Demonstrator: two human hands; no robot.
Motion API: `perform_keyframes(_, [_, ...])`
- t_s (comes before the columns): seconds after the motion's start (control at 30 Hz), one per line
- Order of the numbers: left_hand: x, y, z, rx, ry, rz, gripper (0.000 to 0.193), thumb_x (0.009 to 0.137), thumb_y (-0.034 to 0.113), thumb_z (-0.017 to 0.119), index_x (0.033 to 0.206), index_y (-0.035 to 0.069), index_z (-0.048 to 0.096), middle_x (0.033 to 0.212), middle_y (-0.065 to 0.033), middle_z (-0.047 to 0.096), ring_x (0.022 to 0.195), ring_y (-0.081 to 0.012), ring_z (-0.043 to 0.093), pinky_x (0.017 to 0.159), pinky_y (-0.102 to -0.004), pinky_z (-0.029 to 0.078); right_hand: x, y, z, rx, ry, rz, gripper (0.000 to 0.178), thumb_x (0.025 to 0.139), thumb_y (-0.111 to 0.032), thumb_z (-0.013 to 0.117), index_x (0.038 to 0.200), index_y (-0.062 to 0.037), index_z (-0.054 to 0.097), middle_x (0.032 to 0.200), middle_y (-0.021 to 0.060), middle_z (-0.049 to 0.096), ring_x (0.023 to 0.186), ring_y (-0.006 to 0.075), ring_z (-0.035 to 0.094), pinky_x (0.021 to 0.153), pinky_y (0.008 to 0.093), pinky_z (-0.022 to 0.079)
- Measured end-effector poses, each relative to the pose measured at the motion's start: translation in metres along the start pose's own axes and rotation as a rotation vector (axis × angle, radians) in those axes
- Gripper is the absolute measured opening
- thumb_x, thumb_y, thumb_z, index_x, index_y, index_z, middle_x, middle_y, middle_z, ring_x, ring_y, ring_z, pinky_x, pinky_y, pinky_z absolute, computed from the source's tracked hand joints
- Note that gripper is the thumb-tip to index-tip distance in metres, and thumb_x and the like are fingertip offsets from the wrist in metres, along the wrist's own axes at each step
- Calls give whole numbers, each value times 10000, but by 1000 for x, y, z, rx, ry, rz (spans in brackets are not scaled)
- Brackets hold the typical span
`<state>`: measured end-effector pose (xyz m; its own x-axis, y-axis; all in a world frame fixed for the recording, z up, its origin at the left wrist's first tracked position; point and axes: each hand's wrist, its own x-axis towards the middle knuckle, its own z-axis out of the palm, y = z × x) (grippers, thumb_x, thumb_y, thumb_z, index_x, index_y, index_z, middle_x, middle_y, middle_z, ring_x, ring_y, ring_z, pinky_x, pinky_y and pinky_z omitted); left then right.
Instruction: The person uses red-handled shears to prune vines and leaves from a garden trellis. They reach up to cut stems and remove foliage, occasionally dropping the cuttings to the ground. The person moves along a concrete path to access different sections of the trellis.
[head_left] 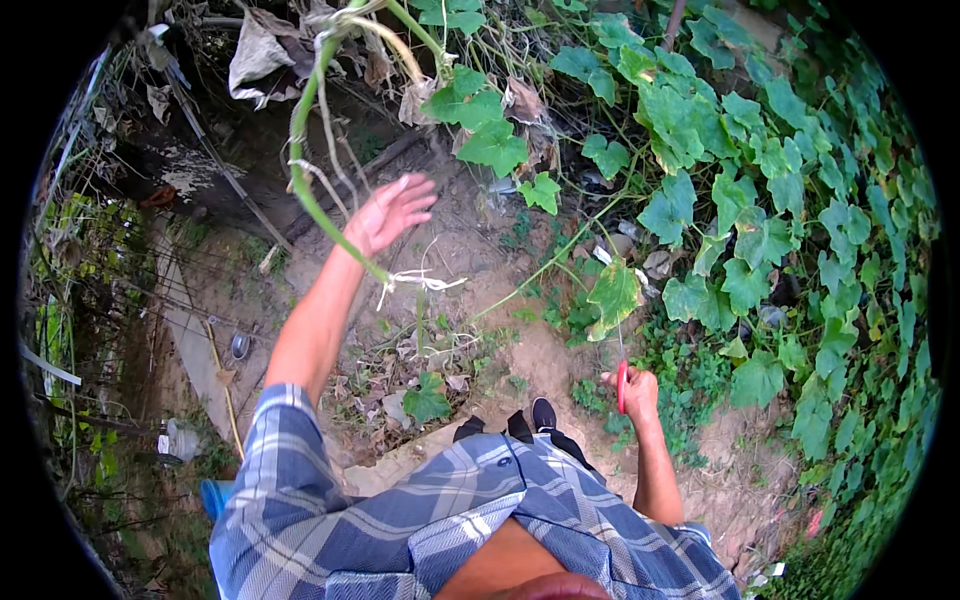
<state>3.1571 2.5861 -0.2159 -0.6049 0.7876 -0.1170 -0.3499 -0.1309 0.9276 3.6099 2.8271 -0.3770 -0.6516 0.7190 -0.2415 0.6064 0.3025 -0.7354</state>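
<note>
My left hand (393,212) is stretched out with its fingers extended and slightly blurred, holding nothing that I can see. A thick green vine stem (309,204) curves down past it and crosses in front of my wrist. Pale, dried tendrils (425,281) hang at the stem's lower end. Lower on the right, my right hand (641,393) is closed round a pair of red-handled scissors (622,386). Their thin blades point up, close to a yellowing leaf (614,296). My fingers partly hide the handles.
Dense leafy vines (760,240) cover the right side. Brown withered leaves (268,55) hang at the top left. A small metal can (240,346), a stick (224,390), a clear jar (179,441) and a blue container (214,497) are at the left. My shoe (543,413) stands on bare soil.
</note>
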Motion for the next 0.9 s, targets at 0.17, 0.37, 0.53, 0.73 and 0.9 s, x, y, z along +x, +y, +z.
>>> perform_keyframes(0.17, [81,-7,41,-167,-86,-18,598,891,369,647,1370,80,434,1407,-150,453,1249,-307,479,995,-491,433,36,-23,-28,-30,-17,-72,468,699,-385,786,594,-4,536,492,83,437,468,181,401,511,367,395])
perform_keyframes(0.37, [118,-19,85,-254,-6,92,493,872,336,682,1289,133,515,1279,-87,575,1191,-254,532,985,-497,441,103,-80,-64,-89,-125,-267,470,680,-433,804,677,-12,597,528,115,519,500,215,513,557,395,444])
perform_keyframes(0.53, [117,-24,82,-262,-27,-13,372,872,312,689,1141,76,592,1112,-84,657,952,-220,659,855,-448,548,145,-227,-107,-376,-205,-512,547,635,-536,799,698,-38,583,605,110,570,582,265,559,598,421,450])
perform_keyframes(0.73, [68,-20,96,-299,72,79,239,862,186,689,1030,35,610,948,-92,674,885,-229,679,806,-403,576,183,-350,-110,-730,-253,-609,629,619,-633,758,767,-27,683,711,157,648,712,281,638,691,407,472])
perform_keyframes(0.9, [25,-9,56,-272,62,-21,289,872,224,663,1045,-3,619,951,-120,678,886,-263,679,824,-400,564,190,-359,-102,-434,-368,-744,574,696,-510,782,590,-34,479,572,-12,374,558,140,353,526,359,276])
